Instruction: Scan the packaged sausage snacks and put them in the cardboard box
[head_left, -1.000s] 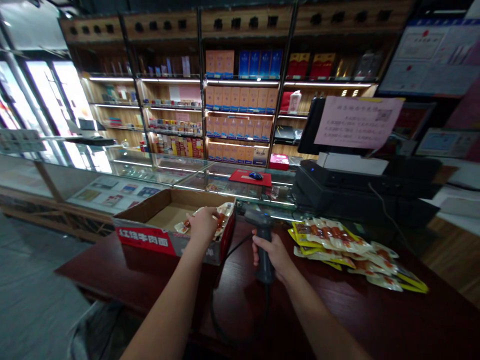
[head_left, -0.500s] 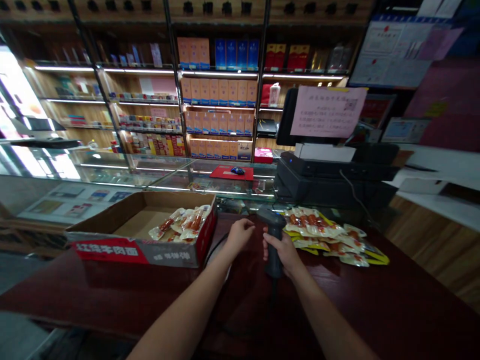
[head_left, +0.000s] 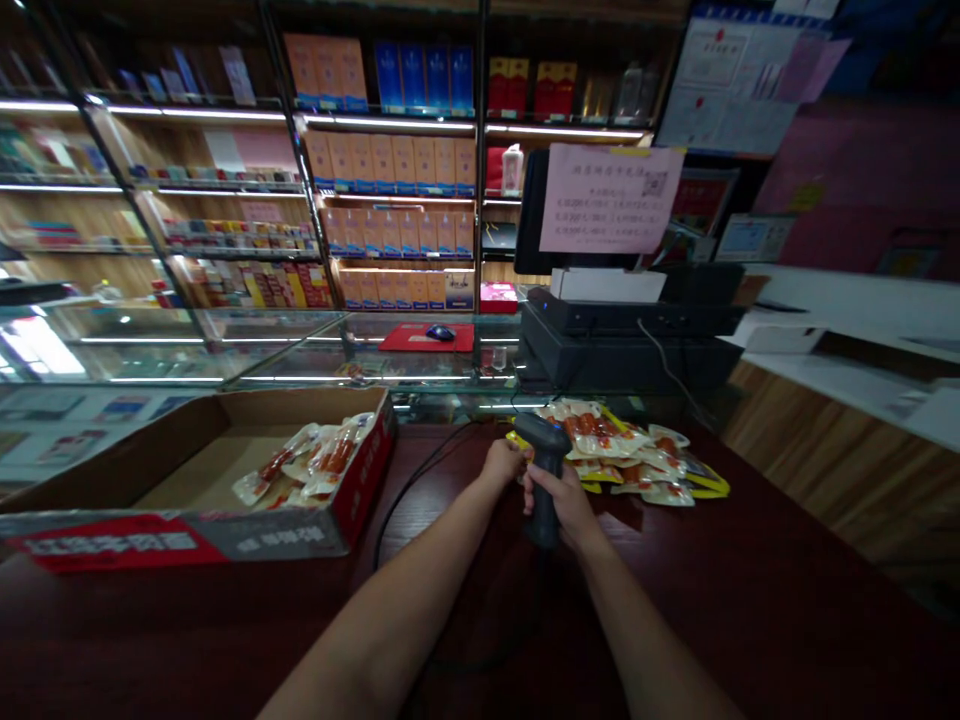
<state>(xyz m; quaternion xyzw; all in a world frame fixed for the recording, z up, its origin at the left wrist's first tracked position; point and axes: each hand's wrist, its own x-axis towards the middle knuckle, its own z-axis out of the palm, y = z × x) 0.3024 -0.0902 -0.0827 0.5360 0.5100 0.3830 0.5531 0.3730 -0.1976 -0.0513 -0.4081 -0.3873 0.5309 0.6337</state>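
My right hand [head_left: 564,500] is wrapped round the handle of a dark barcode scanner [head_left: 544,452], held upright over the dark red counter [head_left: 750,600]. My left hand [head_left: 501,463] sits just left of the scanner's head, fingers curled, beside the pile of snack packets [head_left: 637,455]; whether it holds anything I cannot make out. On the left stands an open cardboard box [head_left: 150,520] with several sausage packets [head_left: 307,462] lying in it.
A black cash register [head_left: 630,340] with a pink notice [head_left: 609,198] stands behind the packets. A glass display case [head_left: 300,350] carries a red mouse pad with a mouse [head_left: 439,332]. Lit shelves of goods [head_left: 397,190] fill the back wall. The scanner's cable [head_left: 409,490] curves across the counter.
My left hand left the box and came across to the scanner beside the packet pile. The view swung right, so the box now lies further left.
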